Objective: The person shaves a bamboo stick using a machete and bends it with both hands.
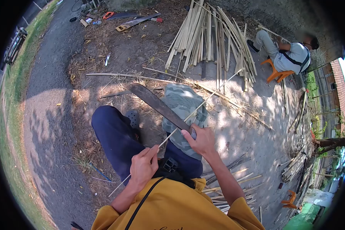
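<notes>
My left hand point(143, 165) is closed around a long thin bamboo strip point(165, 141), which runs slantwise from beside my left forearm up to the far right. In my right hand point(201, 140) I grip a machete point(157, 104) near its handle end. The dark, wide blade points up and to the left and crosses the strip close to my right hand. Under the blade and the strip, a camouflage cloth point(182, 100) drapes over my right knee. The machete's handle is mostly hidden by my fingers.
A large pile of split bamboo strips point(207, 34) lies ahead. Two handsaws point(136, 23) rest on the ground at the upper left. A person point(291, 53) sits on an orange stool point(274, 73) at the upper right. More strips point(234, 188) lie beside my right arm.
</notes>
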`<state>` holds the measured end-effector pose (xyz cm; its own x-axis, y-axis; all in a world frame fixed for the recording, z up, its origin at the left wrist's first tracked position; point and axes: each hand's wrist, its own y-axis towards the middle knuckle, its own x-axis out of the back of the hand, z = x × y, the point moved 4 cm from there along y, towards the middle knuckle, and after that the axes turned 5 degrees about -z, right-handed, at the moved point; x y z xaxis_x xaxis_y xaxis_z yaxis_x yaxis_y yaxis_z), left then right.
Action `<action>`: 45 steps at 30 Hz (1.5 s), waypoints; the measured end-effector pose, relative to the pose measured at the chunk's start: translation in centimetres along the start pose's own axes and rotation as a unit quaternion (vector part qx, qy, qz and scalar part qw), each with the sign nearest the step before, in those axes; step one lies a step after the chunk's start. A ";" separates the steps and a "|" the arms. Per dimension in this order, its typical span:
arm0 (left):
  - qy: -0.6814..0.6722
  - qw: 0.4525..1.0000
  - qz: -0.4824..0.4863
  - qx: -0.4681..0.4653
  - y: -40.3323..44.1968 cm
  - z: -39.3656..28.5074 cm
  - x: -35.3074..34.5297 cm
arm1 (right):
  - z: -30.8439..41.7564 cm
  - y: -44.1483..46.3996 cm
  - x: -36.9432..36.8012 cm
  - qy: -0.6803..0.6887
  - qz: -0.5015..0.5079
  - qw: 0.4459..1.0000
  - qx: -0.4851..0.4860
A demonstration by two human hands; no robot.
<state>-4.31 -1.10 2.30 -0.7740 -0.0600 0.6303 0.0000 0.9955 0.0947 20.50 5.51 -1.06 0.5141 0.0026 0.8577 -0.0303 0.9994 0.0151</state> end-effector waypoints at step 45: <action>-0.266 0.943 0.106 0.168 4.0 2.3 -6.4 | 1.1 -0.2 -0.3 -0.038 -0.033 0.999 0.011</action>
<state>-0.78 3.44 -3.13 -0.9873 0.1003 0.1234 0.0599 0.9534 -0.2957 19.40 5.24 -0.74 0.4496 -0.0671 0.8907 -0.0184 0.9963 0.0843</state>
